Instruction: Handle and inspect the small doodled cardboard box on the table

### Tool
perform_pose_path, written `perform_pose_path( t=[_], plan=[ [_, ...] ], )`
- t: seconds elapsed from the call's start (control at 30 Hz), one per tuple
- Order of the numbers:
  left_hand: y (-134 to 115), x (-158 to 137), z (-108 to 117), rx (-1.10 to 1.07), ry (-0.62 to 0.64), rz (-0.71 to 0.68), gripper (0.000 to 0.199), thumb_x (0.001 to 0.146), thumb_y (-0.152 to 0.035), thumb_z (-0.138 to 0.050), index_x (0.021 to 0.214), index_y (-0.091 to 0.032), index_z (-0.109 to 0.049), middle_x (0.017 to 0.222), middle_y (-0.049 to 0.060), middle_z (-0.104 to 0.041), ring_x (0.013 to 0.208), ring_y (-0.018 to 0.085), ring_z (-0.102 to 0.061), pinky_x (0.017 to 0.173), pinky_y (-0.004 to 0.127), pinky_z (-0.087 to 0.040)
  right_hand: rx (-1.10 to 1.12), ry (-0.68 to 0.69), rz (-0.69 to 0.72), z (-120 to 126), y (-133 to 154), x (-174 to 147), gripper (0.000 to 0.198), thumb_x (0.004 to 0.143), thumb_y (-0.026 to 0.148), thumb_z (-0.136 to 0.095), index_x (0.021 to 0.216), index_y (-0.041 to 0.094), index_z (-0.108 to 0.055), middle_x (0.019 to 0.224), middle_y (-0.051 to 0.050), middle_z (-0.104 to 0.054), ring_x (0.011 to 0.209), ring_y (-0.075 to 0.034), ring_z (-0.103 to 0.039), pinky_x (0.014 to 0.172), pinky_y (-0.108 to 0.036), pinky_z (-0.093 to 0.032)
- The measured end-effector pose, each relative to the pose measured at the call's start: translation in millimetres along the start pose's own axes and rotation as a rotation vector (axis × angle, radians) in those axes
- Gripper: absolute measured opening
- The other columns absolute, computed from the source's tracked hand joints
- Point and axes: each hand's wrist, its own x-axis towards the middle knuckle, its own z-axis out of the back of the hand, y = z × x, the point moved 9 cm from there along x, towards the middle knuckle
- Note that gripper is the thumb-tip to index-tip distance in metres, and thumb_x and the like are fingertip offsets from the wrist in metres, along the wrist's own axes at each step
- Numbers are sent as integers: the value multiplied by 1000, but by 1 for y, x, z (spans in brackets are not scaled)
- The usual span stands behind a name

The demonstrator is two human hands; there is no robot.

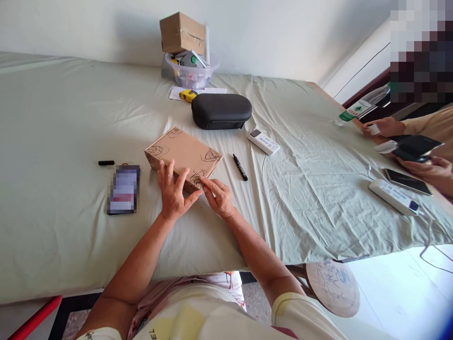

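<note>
A flat brown cardboard box [184, 153] with black scribbles on its corners lies on the pale green cloth of the table [63, 118]. My left hand [172, 191] rests over the box's near edge, fingers spread on its top. Beside it, my right hand [219, 196] pinches at the box's near right corner with its fingertips. A black marker [240, 167] lies just right of the box, apart from both hands.
A phone [123, 189] and a small black cap [106, 163] lie to the left. Behind the box are a black case [221, 110], a white remote [264, 141], a yellow tape measure [188, 95] and a plastic tub [191, 73] under another box. Another person's hands [385, 126] hold devices at the right.
</note>
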Motion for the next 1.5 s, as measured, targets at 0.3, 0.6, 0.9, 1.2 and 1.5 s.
perform_pose_path(
  t=[0.3, 0.6, 0.9, 1.2, 1.5],
  plan=[
    [-14, 5, 3, -132, 3, -114, 52, 101, -51, -56, 141, -18, -56, 162, 22, -48, 167, 44, -20, 130, 70, -30, -146, -111, -306, 29, -61, -4, 47, 110, 44, -46, 142, 17, -69, 95, -10, -78, 74, -18, -70, 76, -33, -63],
    [-14, 4, 5, -243, -32, -126, 38, 106, -33, -46, 138, -17, -58, 159, 20, -55, 166, 37, -30, 130, 63, -37, -178, -185, -412, 49, -73, -3, 41, 109, 50, -49, 115, 21, -77, 85, -5, -74, 71, -15, -66, 71, -28, -58],
    [24, -1, 14, 38, -194, 138, 42, 102, -16, -44, 129, -21, -75, 161, 19, -54, 157, 32, -46, 128, 57, -38, 4, 48, -152, 11, -27, 3, 31, 107, 45, -57, 87, 22, -63, 72, -1, -68, 62, -12, -63, 62, -25, -54],
    [3, 0, 6, 18, -58, 30, 42, 103, -24, -45, 134, -23, -73, 149, 14, -68, 156, 31, -48, 131, 54, -28, 132, 177, 76, -27, 17, -7, 30, 110, 33, -52, 136, 21, -60, 102, -7, -79, 80, -14, -74, 76, -28, -62],
    [-4, 3, 7, -49, -81, -55, 46, 100, -42, -64, 141, -21, -63, 152, 18, -61, 157, 38, -44, 125, 59, -42, 29, 188, 77, -23, 9, -3, 54, 114, 41, -42, 166, 27, -37, 109, -7, -81, 74, -13, -72, 70, -25, -60]
  ],
)
